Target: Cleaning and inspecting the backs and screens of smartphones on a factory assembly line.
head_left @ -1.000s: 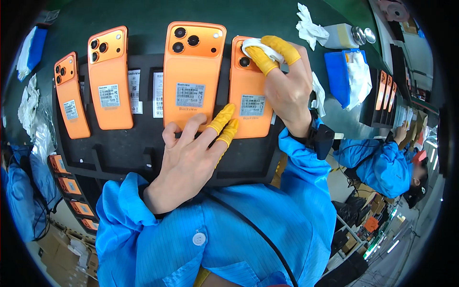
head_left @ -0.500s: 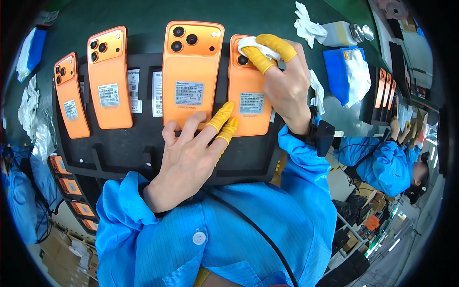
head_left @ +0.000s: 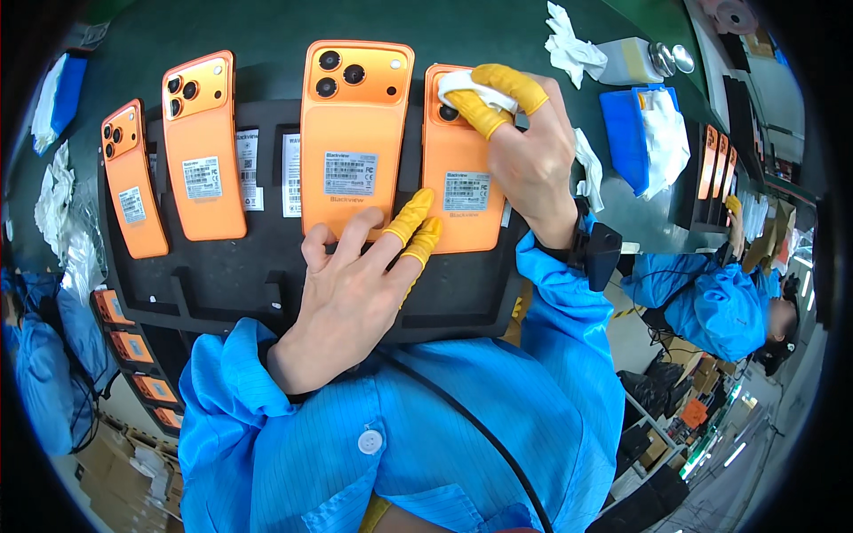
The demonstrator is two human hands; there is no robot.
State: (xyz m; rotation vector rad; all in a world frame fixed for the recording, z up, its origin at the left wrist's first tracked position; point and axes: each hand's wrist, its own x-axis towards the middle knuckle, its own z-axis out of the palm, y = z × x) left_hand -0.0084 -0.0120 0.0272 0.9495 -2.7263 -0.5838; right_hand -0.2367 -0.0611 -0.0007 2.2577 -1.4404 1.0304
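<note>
Several orange smartphones lie back up in a row across a black tray (head_left: 231, 289). On the rightmost smartphone (head_left: 458, 233), my right hand (head_left: 533, 164) pinches a folded white wipe (head_left: 464, 86) against the camera area, partly covering the lenses. Yellow finger cots cover some fingers of both hands. My left hand (head_left: 346, 289) has its fingers spread, two cotted fingertips resting on that phone's lower left edge and the others at the lower end of the neighbouring phone (head_left: 355, 133). Two more phones, one at mid left (head_left: 203, 133) and one at far left (head_left: 133, 178), lean slightly.
At the right stand a blue box of white wipes (head_left: 640, 142) and a clear bottle with a metal top (head_left: 631, 62). Crumpled wipes (head_left: 573, 44) lie on the green table. Below left, another tray holds orange phones (head_left: 131, 346). A co-worker in blue (head_left: 711, 306) sits at right.
My right hand and the wipe have shifted very slightly left over the camera area. The rightmost phone has moved a touch left too. My left hand stays in place.
</note>
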